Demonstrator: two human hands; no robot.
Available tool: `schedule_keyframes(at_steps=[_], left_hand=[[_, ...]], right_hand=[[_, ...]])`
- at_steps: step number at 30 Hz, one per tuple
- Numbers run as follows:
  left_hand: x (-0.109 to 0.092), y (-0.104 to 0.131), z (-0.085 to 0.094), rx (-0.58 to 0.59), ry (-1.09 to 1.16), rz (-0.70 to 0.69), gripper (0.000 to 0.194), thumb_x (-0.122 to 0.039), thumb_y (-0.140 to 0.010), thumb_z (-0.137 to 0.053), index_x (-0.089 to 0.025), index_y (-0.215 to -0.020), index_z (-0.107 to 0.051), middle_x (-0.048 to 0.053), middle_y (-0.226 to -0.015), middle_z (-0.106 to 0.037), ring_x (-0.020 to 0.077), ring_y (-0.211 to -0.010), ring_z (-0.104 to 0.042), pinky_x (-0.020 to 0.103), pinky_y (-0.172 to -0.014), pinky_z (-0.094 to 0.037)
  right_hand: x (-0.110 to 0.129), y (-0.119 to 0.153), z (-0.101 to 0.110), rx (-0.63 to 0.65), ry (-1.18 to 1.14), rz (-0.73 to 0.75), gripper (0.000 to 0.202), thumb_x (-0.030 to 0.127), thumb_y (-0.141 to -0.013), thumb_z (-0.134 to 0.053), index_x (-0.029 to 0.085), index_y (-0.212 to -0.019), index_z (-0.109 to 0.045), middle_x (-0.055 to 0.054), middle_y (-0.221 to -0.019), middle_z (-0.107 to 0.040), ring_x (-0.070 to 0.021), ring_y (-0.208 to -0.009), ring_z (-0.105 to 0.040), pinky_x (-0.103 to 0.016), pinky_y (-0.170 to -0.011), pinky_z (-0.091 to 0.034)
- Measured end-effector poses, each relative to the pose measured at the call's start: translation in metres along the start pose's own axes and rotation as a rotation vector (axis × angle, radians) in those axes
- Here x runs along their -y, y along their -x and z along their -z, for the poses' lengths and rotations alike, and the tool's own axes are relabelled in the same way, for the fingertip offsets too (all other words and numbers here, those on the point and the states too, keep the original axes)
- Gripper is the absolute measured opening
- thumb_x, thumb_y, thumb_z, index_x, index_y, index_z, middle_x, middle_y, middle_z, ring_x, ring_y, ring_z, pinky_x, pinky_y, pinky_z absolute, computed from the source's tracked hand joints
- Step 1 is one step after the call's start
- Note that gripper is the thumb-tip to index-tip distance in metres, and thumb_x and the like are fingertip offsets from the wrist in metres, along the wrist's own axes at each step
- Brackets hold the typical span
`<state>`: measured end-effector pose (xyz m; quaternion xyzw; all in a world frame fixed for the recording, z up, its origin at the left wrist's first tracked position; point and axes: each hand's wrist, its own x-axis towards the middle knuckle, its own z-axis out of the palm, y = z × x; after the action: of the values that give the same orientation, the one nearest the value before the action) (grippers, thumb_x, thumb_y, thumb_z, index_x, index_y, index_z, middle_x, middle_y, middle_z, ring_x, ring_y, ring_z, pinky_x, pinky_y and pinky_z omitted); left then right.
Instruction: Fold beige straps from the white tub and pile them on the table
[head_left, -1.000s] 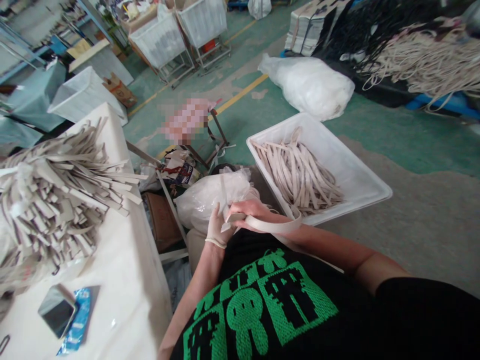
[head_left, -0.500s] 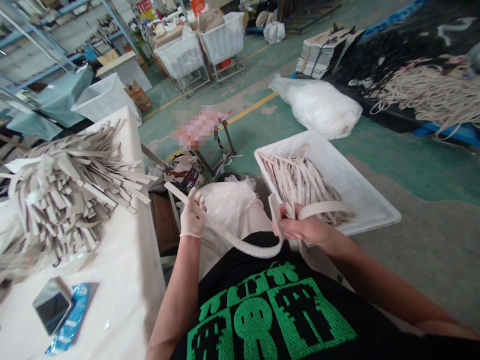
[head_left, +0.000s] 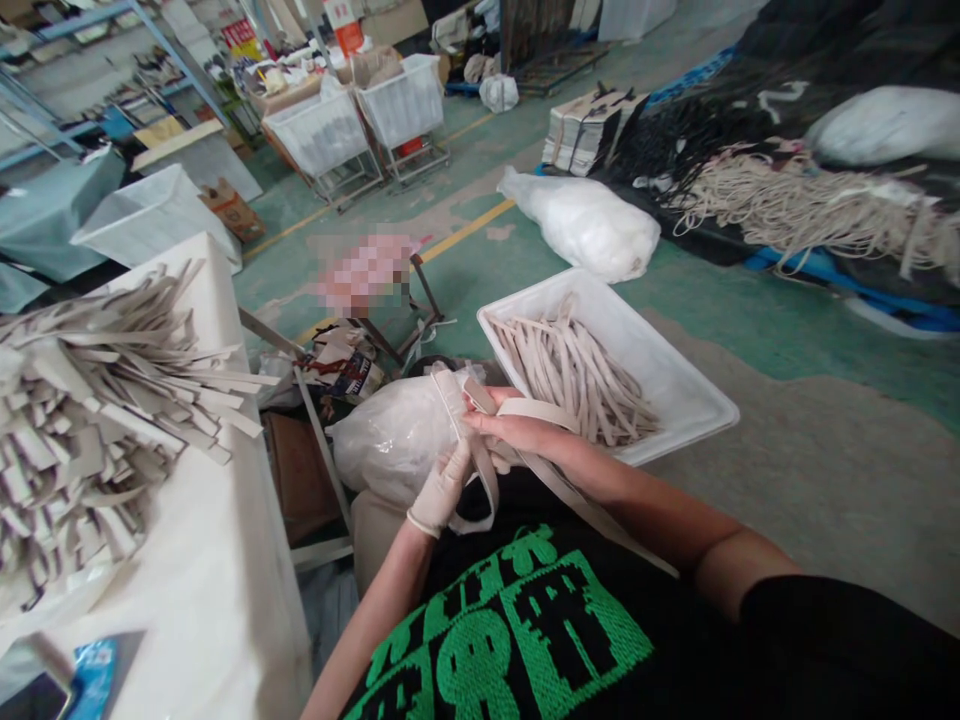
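Note:
My left hand (head_left: 444,487), in a thin whitish glove, is closed on a beige fabric strap (head_left: 448,395) in front of my waist. My bare right hand (head_left: 501,422) is beside it, its fingers closed on the same kind of strap. One strap length hangs in a loop below the two hands, and another (head_left: 544,410) arches back over my right wrist. Whether these lengths are one strap or more, I cannot tell. Just past my right hand, a white plastic tub (head_left: 679,385) holds a heap of similar straps (head_left: 577,370).
A white-covered table (head_left: 217,520) on my left carries a large pile of beige strips (head_left: 112,400) and a phone (head_left: 34,680). A clear plastic bag (head_left: 390,435) lies before my knees. A stuffed white bag (head_left: 592,225), a low stool and wheeled bins (head_left: 405,95) stand on the floor beyond.
My left hand has moved right with a strap end, from beside the table to meet my right hand. My right hand has shifted left. The view has turned slightly right.

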<state>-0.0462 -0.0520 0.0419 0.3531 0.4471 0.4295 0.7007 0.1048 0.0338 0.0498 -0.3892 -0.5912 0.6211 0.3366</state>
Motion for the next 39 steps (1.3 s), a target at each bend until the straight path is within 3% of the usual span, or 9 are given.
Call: schedule_keyframes(at_steps=[5, 8, 10, 16, 20, 29, 33, 36, 39], left_hand=[[0.0, 0.004, 0.0, 0.049, -0.189, -0.011, 0.05, -0.058, -0.091, -0.06, -0.013, -0.095, -0.078, 0.004, -0.056, -0.066, 0.0163, -0.058, -0.06, 0.029, -0.074, -0.049], [-0.004, 0.008, 0.001, 0.077, -0.22, 0.03, 0.048, -0.057, -0.093, -0.059, -0.013, -0.096, -0.079, 0.004, -0.056, -0.065, 0.0154, -0.056, -0.058, 0.027, -0.068, -0.047], [-0.004, 0.009, 0.002, 0.055, -0.196, 0.021, 0.047, -0.056, -0.092, -0.061, -0.013, -0.095, -0.079, 0.004, -0.055, -0.064, 0.0158, -0.057, -0.059, 0.027, -0.07, -0.047], [0.004, 0.007, 0.001, 0.012, -0.152, 0.047, 0.046, -0.058, -0.087, -0.067, -0.014, -0.089, -0.078, 0.003, -0.052, -0.064, 0.0131, -0.052, -0.056, 0.025, -0.064, -0.046], [0.006, 0.009, -0.001, 0.027, -0.158, 0.057, 0.046, -0.059, -0.087, -0.066, -0.014, -0.087, -0.078, 0.002, -0.05, -0.062, 0.0126, -0.05, -0.056, 0.025, -0.067, -0.046], [0.021, 0.011, 0.001, -0.026, -0.113, 0.044, 0.046, -0.06, -0.079, -0.074, -0.014, -0.081, -0.076, 0.001, -0.044, -0.06, 0.0136, -0.044, -0.052, 0.03, -0.065, -0.047], [0.022, 0.012, -0.002, -0.064, -0.187, 0.047, 0.059, -0.069, -0.08, -0.067, -0.017, -0.054, -0.066, 0.006, -0.043, -0.059, 0.0134, -0.042, -0.051, 0.028, -0.055, -0.042], [0.016, 0.014, -0.003, -0.072, -0.227, 0.096, 0.06, -0.067, -0.084, -0.063, -0.017, -0.053, -0.064, 0.005, -0.043, -0.058, 0.011, -0.037, -0.047, 0.026, -0.046, -0.035], [0.012, 0.018, -0.003, -0.064, -0.201, 0.115, 0.051, -0.064, -0.086, -0.063, -0.015, -0.081, -0.075, 0.001, -0.042, -0.057, 0.0105, -0.036, -0.046, 0.024, -0.045, -0.034]], right_hand=[[0.002, -0.01, 0.016, -0.146, -0.04, 0.011, 0.031, 0.045, -0.078, -0.073, 0.019, -0.093, -0.064, -0.001, -0.077, -0.063, -0.0117, -0.056, -0.048, -0.024, -0.049, -0.036], [0.001, -0.02, 0.028, -0.096, -0.189, -0.043, 0.049, 0.055, -0.08, -0.067, 0.018, -0.113, -0.062, 0.003, -0.068, -0.06, -0.0068, -0.042, -0.033, -0.023, -0.041, -0.023], [0.001, -0.022, 0.032, -0.043, -0.216, -0.056, 0.052, 0.056, -0.08, -0.067, 0.017, -0.115, -0.062, 0.004, -0.065, -0.058, -0.0054, -0.04, -0.029, -0.022, -0.04, -0.02], [0.0, -0.012, 0.02, -0.136, -0.061, -0.052, 0.035, 0.05, -0.074, -0.076, 0.018, -0.088, -0.066, 0.0, -0.066, -0.058, -0.0093, -0.049, -0.041, -0.024, -0.044, -0.028], [0.003, -0.004, 0.012, -0.08, 0.037, -0.059, 0.035, 0.049, -0.074, -0.077, 0.02, -0.067, -0.06, -0.001, -0.059, -0.054, -0.0132, -0.053, -0.045, -0.026, -0.047, -0.032], [-0.016, 0.024, -0.001, 0.062, 0.117, -0.123, 0.031, 0.041, -0.075, -0.076, 0.018, -0.061, -0.061, 0.001, -0.058, -0.055, -0.0118, -0.055, -0.048, -0.024, -0.05, -0.036], [-0.029, 0.03, -0.001, 0.203, 0.17, -0.042, 0.041, 0.045, -0.076, -0.077, 0.018, -0.054, -0.056, 0.001, -0.054, -0.052, -0.0116, -0.053, -0.044, -0.025, -0.049, -0.034], [-0.032, 0.029, 0.006, 0.177, 0.115, -0.059, 0.037, 0.047, -0.077, -0.076, 0.017, -0.062, -0.06, 0.0, -0.06, -0.056, -0.0116, -0.055, -0.046, -0.025, -0.051, -0.036], [-0.026, 0.021, 0.019, 0.066, -0.029, -0.091, 0.037, 0.051, -0.079, -0.072, 0.017, -0.09, -0.067, 0.002, -0.068, -0.057, -0.0099, -0.054, -0.046, -0.023, -0.048, -0.034]])
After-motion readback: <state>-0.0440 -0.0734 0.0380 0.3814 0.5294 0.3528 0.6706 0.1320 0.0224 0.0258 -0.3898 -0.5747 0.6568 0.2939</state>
